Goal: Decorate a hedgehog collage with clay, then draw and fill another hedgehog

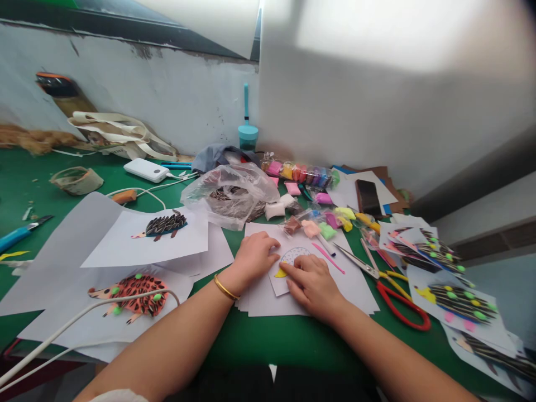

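A small sheet of paper with a hedgehog outline (300, 254) drawn on it lies on a stack of white paper (347, 285). Yellow modelling clay (280, 272) forms the snout end of that drawing. My right hand (312, 279) rests over the drawing, its index finger stretched out and touching the clay, the other fingers loosely bent. At the upper left of the sheet lies my left hand (256, 258), palm down, thumb and fingers apart, gripping nothing. A pink modelling tool (329, 258) lies right of the drawing.
Red-and-yellow-handled scissors (402, 306) lie at the right. Behind the paper are a plastic bag of sunflower seeds (234, 195) and several clay packets (310, 228). Finished hedgehog pictures (460, 301) stand right, others left. A white cable (84, 312) crosses the left side; a utility knife (20, 234) lies there.
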Available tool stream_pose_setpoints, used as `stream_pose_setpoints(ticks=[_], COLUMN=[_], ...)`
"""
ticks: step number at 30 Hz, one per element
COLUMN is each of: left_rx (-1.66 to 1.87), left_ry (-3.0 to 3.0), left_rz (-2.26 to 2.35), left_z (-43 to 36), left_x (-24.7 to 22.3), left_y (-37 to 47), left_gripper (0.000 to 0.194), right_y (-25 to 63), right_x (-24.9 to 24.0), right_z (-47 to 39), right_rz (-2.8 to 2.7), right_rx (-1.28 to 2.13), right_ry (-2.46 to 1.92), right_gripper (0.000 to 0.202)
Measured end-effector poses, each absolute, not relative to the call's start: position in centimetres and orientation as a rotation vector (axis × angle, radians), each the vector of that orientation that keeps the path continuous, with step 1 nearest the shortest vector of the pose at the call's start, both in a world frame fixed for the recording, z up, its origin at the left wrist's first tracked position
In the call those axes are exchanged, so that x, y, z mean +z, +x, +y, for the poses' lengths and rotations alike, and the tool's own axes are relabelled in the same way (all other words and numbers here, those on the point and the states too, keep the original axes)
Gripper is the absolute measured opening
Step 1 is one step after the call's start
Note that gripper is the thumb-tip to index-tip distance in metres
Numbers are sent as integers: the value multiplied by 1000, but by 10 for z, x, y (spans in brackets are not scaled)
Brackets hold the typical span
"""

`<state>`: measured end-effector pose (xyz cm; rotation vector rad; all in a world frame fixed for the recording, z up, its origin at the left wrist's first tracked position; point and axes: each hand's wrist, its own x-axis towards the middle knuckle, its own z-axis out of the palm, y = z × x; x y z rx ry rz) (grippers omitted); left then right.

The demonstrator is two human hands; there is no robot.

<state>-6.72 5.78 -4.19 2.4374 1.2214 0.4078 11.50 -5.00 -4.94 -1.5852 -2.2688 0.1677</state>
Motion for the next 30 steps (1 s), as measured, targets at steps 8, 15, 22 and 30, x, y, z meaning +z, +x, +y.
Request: stream_pose_setpoints(ticks=[8,15,22,30], left_rx=[419,417,432,448], left_ry=[2449,2449,2461,2466], left_rz=[1214,1212,1201,1204], left_z=[58,58,58,58], left_x=[-43,-43,-44,-44], left_y=[-67,-68,-69,-68], left_gripper=[23,24,23,22], right_y=[116,120,119,120], right_x=[-53,-54,-51,-50], right_z=[-49,-49,-51,-53], right_rz=[-2220,-2157,-2194,-2178], right_rx=[153,186,151,156], right_ry=[-1626,-1577,-1456,-1398], right_gripper=[36,32,26,25])
